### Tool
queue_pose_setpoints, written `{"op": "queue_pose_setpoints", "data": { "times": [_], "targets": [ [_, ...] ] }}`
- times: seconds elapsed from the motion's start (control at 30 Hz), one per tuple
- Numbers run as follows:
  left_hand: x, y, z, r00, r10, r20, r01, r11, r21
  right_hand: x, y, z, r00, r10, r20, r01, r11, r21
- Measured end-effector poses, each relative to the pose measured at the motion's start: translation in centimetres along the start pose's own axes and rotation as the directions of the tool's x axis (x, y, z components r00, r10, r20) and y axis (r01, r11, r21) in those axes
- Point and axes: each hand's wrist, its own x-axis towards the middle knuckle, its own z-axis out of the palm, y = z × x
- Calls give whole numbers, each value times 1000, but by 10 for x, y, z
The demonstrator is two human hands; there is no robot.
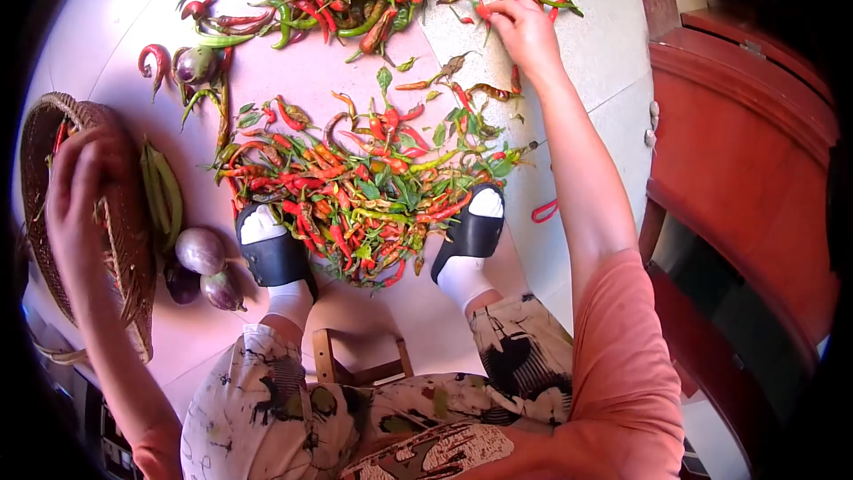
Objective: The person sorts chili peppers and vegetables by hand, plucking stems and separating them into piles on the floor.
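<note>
On the floor between my feet lies a heap of red and green chili peppers (355, 187) mixed with leaves. A second pile of longer peppers (373, 0) spreads along the top of the view. My right hand (524, 31) is at the right end of that upper pile, thumb and fingertips pinched on a small red pepper (482, 12). Over the woven basket (133, 293) at the left is my left hand (84, 173), blurred, with its fingers curled; whether it holds anything is hidden. A few red peppers show inside the basket.
Eggplants (201, 251) and long green pods (162, 191) lie right of the basket. Another eggplant (195, 65) is farther up. A low wooden stool (360, 364) stands between my legs, and red wooden furniture (746, 160) is at the right.
</note>
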Motion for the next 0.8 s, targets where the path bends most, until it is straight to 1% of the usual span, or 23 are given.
{"op": "queue_pose_setpoints", "data": {
  "times": [0.03,0.07,0.1,0.13,0.17,0.2,0.27,0.3,0.33,0.4,0.43,0.47,0.5,0.53,0.57,0.6,0.63,0.67,0.7,0.73,0.77,0.8],
  "targets": [
    [-3,5,-15,979,73,-191,-41,985,169,-1,7,2,995,41,-88,-32,994,102],
    [15,-52,-66,910,394,-127,-297,835,463,-4,4,-1,995,41,-88,-33,995,98],
    [20,-78,-93,920,363,-146,-209,771,602,-8,-2,-5,945,327,-4,-294,858,422],
    [23,-98,-111,926,336,-172,-113,681,724,-11,-8,-7,824,542,165,-499,556,665],
    [29,-124,-126,926,336,-174,-113,683,722,-15,-10,-1,825,539,172,-505,565,652],
    [35,-149,-139,891,453,-41,-136,352,926,-19,-12,7,819,549,166,-517,583,627],
    [36,-148,-130,852,507,129,-130,-33,991,-25,0,32,835,525,162,-484,562,671],
    [30,-116,-103,845,518,135,-202,76,976,-27,0,37,845,520,127,-472,613,633],
    [25,-88,-78,858,506,89,-228,220,949,-29,3,44,843,521,135,-478,611,631],
    [13,-32,-28,877,480,-3,-266,492,829,-29,7,53,876,482,-24,-406,762,504],
    [11,-23,-14,867,496,38,-296,453,841,-29,7,52,881,473,-21,-412,788,458],
    [2,-2,8,875,482,46,-335,536,775,-29,0,46,882,472,-21,-411,789,458],
    [-5,20,29,885,461,72,-389,644,659,-30,-14,36,859,509,53,-439,680,586],
    [-11,35,48,923,365,118,-375,790,485,-31,-29,26,836,532,134,-461,549,697],
    [-16,51,65,912,378,161,-411,853,324,-34,-41,16,824,498,271,-492,390,778],
    [-15,57,81,924,303,232,-325,944,63,-39,-59,9,806,438,397,-505,162,848],
    [-15,60,99,928,77,366,-21,988,-153,-46,-71,7,808,314,498,-524,-4,852],
    [-9,58,116,866,120,486,20,962,-274,-50,-82,7,803,171,570,-547,-168,820],
    [-1,68,127,757,5,653,163,967,-196,-55,-94,9,803,82,590,-560,-232,795],
    [2,75,142,705,19,709,196,955,-221,-59,-107,9,799,-6,601,-576,-293,763],
    [3,73,158,665,10,747,363,870,-334,-62,-123,8,802,-62,594,-581,-311,752],
    [3,70,172,635,9,772,490,768,-412,-63,-134,11,799,-78,596,-586,-323,743]
  ]
}}
